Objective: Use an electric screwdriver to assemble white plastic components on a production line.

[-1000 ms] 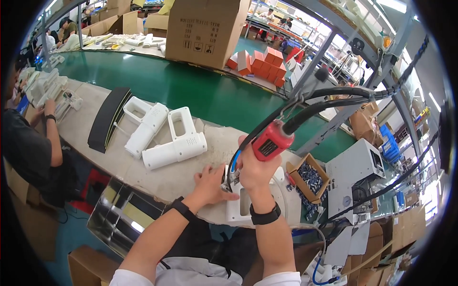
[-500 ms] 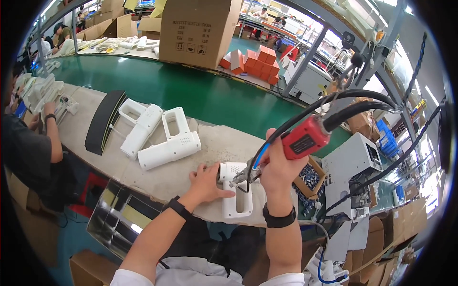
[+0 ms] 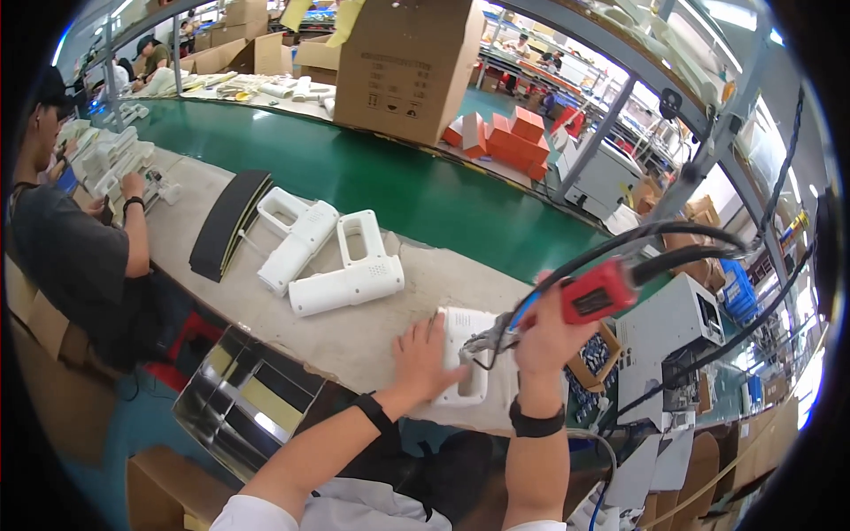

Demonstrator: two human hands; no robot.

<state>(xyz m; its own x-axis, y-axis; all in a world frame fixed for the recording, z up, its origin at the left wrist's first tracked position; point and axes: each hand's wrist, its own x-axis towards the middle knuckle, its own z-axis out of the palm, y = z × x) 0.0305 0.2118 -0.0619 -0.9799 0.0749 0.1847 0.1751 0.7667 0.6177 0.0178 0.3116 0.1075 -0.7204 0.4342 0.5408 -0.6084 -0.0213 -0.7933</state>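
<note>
A white plastic housing [image 3: 467, 324] with a loop handle lies on the bench in front of me. My left hand [image 3: 423, 361] grips its left side, with the thumb reaching over the handle end. In my right hand [image 3: 543, 334] is a red powered screwdriver [image 3: 598, 293], held over the housing. Its metal nose [image 3: 482, 343] points down and left at the housing; whether it touches cannot be made out. Two similar white housings, one [image 3: 299, 241] beside the other [image 3: 348, 285], lie farther left on the bench. Beyond them sits a stack of curved black strips [image 3: 228, 226].
Black cables [image 3: 682, 257] run from the screwdriver to the right. A carton of small dark parts [image 3: 595, 356] stands right of my hand. The green conveyor belt [image 3: 372, 177] passes behind the bench. A co-worker [image 3: 75, 239] handles white parts at the left.
The whole view has turned, so the bench shows farther right. The screwdriver's red body sits lower over the housing. My left hand has shifted slightly inward on the housing.
</note>
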